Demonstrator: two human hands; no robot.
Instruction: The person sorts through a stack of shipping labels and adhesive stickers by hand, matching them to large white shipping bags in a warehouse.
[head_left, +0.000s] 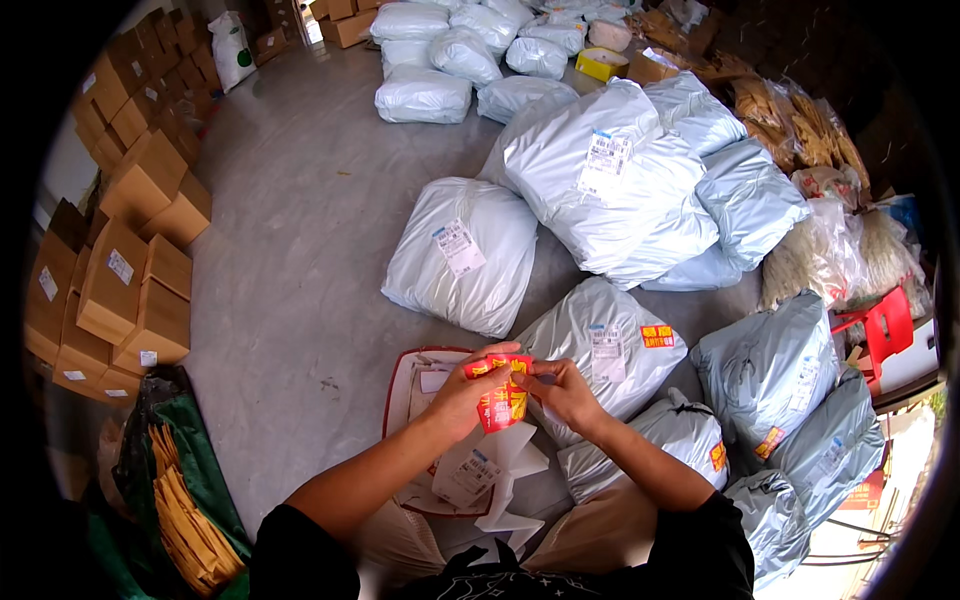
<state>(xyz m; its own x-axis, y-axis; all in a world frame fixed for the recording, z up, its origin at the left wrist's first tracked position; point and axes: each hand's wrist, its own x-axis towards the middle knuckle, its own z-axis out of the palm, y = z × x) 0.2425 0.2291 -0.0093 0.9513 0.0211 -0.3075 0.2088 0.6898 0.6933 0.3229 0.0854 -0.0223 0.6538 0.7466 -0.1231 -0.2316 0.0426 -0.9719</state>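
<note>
Between my hands are red-and-yellow printed stickers (504, 405). My left hand (459, 394) grips them at their left side, thumb on top. The fingertips of my right hand (566, 394) pinch their right edge. Under my hands sits a white tray with a red rim (388, 394). A sheet of printed shipping labels (471, 478) lies in it, and a folded strip of white backing paper (510, 487) trails over its edge. Just beyond my right hand lies a grey plastic mailer parcel (637, 367), bearing a shipping label (607, 352) and a red-and-yellow sticker (658, 336).
Several more parcels (465, 255) cover the floor ahead and to the right. Stacked cardboard boxes (112, 285) line the left side. A green sack (180, 450) holds dried yellow sticks (191, 525) at lower left. A red chair (889, 330) stands at right.
</note>
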